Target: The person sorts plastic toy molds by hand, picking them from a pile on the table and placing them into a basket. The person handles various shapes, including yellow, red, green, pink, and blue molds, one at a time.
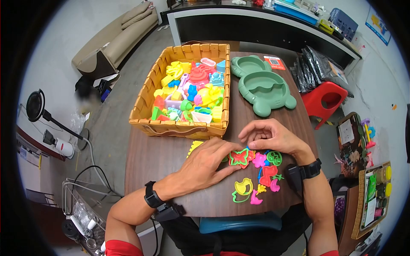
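My left hand (208, 158) lies low over the table, its thumb and forefinger on either side of a butterfly-shaped cutter (238, 157) with a green outline and red inside. Part of a yellow wavy-edged piece (194, 147) shows from beneath that hand. Above the small shapes hovers my right hand (273, 137), fingers loosely curled and apart, nothing visible in them. Close below it are a pink shape (259, 160), a round green cutter (274, 158) and a red shape (268, 175). Nearer me lie a yellow shape (244, 187), a green outline cutter (242, 197) and a small pink shape (256, 198).
A woven basket (136, 120) full of colourful plastic toys stands at the table's back left. Beside it sits a green animal-shaped tray (267, 96). A red stool (325, 100) and black plastic-wrapped packs (318, 68) stand to the right. A teal seat edge (240, 224) shows below the table.
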`<state>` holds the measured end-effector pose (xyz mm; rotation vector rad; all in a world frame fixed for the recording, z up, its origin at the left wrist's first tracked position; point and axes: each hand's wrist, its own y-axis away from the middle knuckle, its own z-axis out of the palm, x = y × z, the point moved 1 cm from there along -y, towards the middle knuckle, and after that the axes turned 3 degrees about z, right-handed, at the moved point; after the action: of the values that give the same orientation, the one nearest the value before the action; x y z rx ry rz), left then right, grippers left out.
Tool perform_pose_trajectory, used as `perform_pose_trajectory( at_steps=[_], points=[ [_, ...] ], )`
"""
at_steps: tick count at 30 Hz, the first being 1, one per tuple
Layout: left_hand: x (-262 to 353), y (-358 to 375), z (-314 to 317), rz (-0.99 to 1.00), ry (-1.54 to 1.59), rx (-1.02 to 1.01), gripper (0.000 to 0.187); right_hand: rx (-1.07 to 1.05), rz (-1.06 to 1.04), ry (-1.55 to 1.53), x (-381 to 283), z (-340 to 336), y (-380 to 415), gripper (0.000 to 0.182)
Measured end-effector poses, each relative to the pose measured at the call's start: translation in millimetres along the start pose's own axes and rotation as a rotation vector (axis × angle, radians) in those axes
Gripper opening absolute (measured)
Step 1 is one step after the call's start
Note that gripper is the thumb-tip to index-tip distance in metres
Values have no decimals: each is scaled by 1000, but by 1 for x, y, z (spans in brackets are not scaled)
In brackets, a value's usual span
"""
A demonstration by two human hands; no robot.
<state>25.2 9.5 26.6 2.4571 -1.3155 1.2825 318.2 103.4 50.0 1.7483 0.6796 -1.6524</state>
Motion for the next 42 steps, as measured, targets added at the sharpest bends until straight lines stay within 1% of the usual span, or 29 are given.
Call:
perform_pose_trajectory(
  at_steps=[32,37,42],
  points=[
    [1,0,0,-9,-4,45,39,-41,7,-10,2,-4,7,30],
    [2,-4,1,-13,-2,50,39,-58,67,2,-12,-1,12,30],
    [4,-3,0,-20,-5,54,39,-52,62,-11,-7,-4,11,27]
  ],
)
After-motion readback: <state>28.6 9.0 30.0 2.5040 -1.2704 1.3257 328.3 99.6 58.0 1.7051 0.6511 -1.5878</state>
